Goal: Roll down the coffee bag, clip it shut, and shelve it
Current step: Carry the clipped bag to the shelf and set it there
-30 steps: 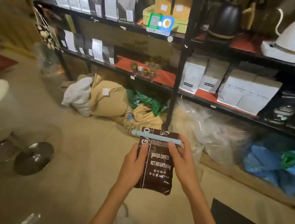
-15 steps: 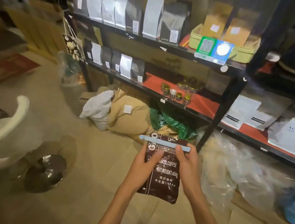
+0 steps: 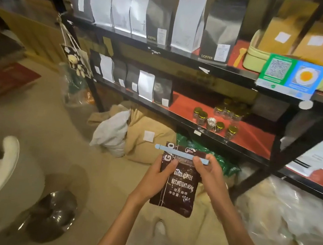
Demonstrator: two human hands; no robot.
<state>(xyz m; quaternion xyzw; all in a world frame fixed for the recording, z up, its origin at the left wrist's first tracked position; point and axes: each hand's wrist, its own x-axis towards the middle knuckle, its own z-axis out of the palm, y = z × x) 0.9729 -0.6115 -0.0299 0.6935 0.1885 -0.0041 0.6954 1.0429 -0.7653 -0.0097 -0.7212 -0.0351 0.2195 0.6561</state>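
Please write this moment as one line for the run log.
stage: bag clipped, not shelved | left hand: holds coffee bag | right hand: on blue clip | shelf: ahead

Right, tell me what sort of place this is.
Probably a coffee shop's stockroom or retail corner: black shelving lined with coffee bags, burlap sacks on the floor, and a QR payment sign hung on the shelf edge.

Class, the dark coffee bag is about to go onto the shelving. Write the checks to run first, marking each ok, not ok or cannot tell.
1. Blue clip lies across the coffee bag top: ok.
2. Clip fully latched: cannot tell.
3. Top rolled down under the clip: cannot tell.
4. Left hand holds the bag's side: ok.
5. Right hand at the clip's end: ok.
6. Bare spot on the red middle shelf beside the small jars: ok.
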